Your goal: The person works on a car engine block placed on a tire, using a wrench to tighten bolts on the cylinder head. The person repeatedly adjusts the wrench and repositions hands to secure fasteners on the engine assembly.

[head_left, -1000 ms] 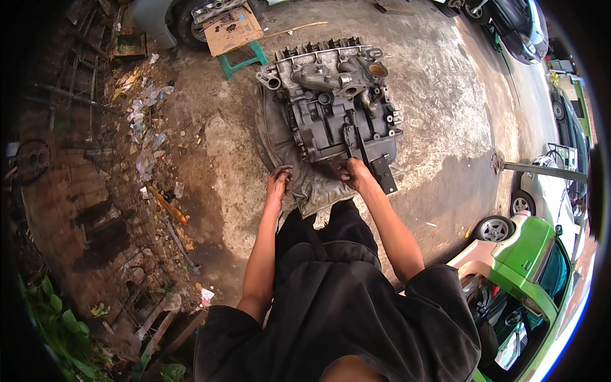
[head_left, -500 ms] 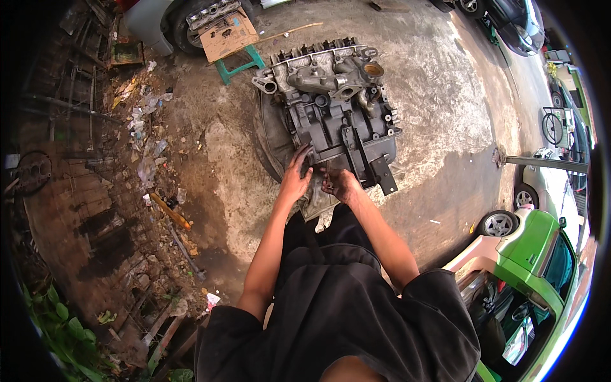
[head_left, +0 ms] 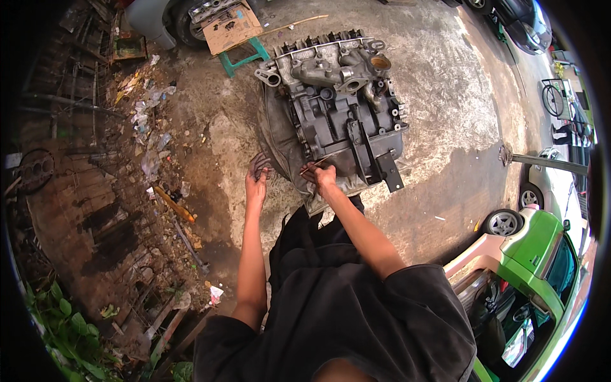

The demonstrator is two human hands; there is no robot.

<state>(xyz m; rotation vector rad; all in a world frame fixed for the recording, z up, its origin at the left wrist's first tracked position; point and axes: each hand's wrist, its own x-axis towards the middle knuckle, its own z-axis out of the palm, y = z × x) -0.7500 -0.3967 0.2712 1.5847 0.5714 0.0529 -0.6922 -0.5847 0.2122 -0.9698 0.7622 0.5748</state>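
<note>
A large grey engine lies on a dark, rounded, folded cover over the concrete. A dark metal bracket sticks out from its near right side. My right hand is at the engine's near edge, its blackened fingers pinched together around something thin that I cannot make out. My left hand is off to the left of the engine, raised beside the cover. Its grease-stained fingers are loosely bent and apart, and no object shows in them.
Beyond the engine's left corner stands a green stool bearing a cardboard sheet with small parts. Litter and rubble line the left side. On the right are a green car and a post.
My left hand has come away from the engine's near edge and moved left. My right hand has shifted slightly left and up, staying by the engine. The whole view has shifted a little.
</note>
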